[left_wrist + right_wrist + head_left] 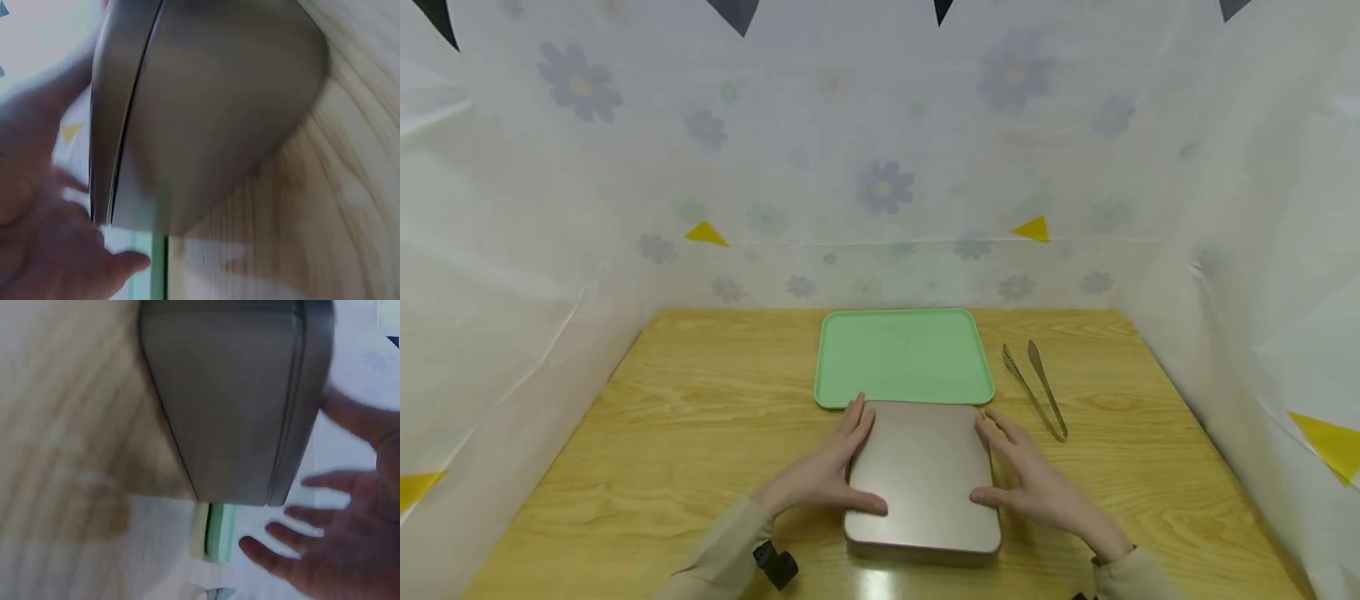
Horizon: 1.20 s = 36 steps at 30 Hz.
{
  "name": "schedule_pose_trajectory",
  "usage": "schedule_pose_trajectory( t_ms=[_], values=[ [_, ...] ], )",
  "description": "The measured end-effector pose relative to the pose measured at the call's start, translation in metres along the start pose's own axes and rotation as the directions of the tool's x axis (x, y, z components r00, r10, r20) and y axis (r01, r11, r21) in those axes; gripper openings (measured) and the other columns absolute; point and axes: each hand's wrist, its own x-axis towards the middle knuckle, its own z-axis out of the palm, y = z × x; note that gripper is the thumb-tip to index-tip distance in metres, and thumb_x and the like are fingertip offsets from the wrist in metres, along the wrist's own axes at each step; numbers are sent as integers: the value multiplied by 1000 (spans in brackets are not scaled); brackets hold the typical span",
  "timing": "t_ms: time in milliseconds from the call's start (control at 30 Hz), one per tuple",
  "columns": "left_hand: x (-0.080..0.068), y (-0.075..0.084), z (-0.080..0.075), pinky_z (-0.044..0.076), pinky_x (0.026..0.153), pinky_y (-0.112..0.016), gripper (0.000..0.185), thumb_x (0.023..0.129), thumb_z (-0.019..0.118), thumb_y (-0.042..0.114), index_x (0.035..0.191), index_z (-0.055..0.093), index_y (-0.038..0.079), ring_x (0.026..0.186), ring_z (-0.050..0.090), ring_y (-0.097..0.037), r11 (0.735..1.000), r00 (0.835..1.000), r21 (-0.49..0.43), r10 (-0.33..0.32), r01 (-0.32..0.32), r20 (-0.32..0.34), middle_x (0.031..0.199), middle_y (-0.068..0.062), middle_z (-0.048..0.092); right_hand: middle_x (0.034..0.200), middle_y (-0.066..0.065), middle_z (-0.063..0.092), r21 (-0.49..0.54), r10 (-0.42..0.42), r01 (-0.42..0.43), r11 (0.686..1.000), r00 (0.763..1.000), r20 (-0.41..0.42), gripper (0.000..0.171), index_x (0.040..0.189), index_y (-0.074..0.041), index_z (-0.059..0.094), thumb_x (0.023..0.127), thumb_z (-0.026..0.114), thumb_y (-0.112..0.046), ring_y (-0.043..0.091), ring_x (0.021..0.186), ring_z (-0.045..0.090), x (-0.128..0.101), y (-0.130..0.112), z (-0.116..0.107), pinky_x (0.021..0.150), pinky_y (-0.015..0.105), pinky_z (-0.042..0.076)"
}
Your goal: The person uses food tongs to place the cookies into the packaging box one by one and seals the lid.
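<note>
A flat champagne-coloured metal box (925, 475) with a lid lies on the wooden table (700, 417), near the front edge. My left hand (838, 467) lies along its left side, fingers straight and thumb on the lid. Along the right side my right hand (1022, 475) mirrors it, thumb at the lid's edge. The left wrist view shows the box (206, 106) close up and blurred, with the hand (44, 237) beside the lid seam. The right wrist view shows the box (231, 394) and the right hand (350, 550) with fingers spread, a little off the lid.
A light green tray (902, 358) lies flat just behind the box, nearly touching it. Metal tongs (1037, 387) lie on the table to the tray's right. White flowered sheeting walls in the table on three sides.
</note>
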Motion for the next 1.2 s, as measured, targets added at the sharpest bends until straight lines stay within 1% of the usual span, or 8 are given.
schedule_pose_trajectory(
  t_ms=[33,100,200,267,500,733,1000,1200],
  values=[
    [-5,-1,0,13,127,-59,131,74,87,45,161,-3,7,156,-14,-34,1000,999,-5,4,-4,46,166,-10,-26,164,31,17,10,-27,27,1000,998,54,103,157,0,27,81,82,-41,58,146,21,0,1,-2,108,75,33],
    [-13,-2,-1,13,127,-59,140,69,91,43,161,-9,11,155,-18,-31,1000,993,-24,12,-9,117,162,-4,-35,167,29,0,38,-58,53,998,983,172,115,160,-2,18,76,83,-47,58,149,10,0,3,-6,114,72,30],
    [-18,-2,-1,14,127,-57,144,68,93,41,160,-15,16,154,-18,-28,997,986,-72,19,-7,168,159,2,-41,166,22,-22,90,-62,35,995,950,307,131,162,-4,2,71,85,-50,53,151,-6,2,6,-10,126,47,21],
    [-18,-2,-1,13,127,-57,144,68,92,41,160,-17,18,154,-16,-28,996,984,-93,17,0,178,159,0,-42,163,19,-30,111,-38,0,994,938,345,137,161,-4,-7,70,86,-48,50,151,-12,4,7,-11,126,41,13],
    [-15,-3,5,10,126,-60,142,69,92,41,161,-14,15,155,-14,-34,990,990,-143,7,14,144,162,-18,-32,160,27,-32,187,23,-93,978,938,346,145,157,-2,-18,68,91,-35,51,150,-19,14,15,-13,118,73,3],
    [-14,-7,8,9,126,-62,141,70,92,38,160,-14,14,155,-12,-37,989,992,-149,1,17,125,163,-21,-29,158,28,-35,188,28,-106,976,927,374,145,157,-3,-20,69,91,-34,52,149,-21,19,17,-14,117,75,2],
    [-19,-9,8,15,125,-63,139,70,91,42,161,-10,14,155,-7,-40,992,996,-128,2,10,93,164,-21,-27,165,25,-21,176,37,-107,979,932,360,144,157,-7,-23,71,89,-38,47,153,-7,18,17,-10,120,69,8],
    [-20,-8,7,14,125,-63,139,70,91,44,162,-9,16,155,-7,-39,991,995,-135,4,9,97,164,-19,-27,163,29,-22,191,16,-90,977,933,358,144,156,-3,-24,73,89,-36,50,152,-8,17,16,-12,119,71,7]
  ],
)
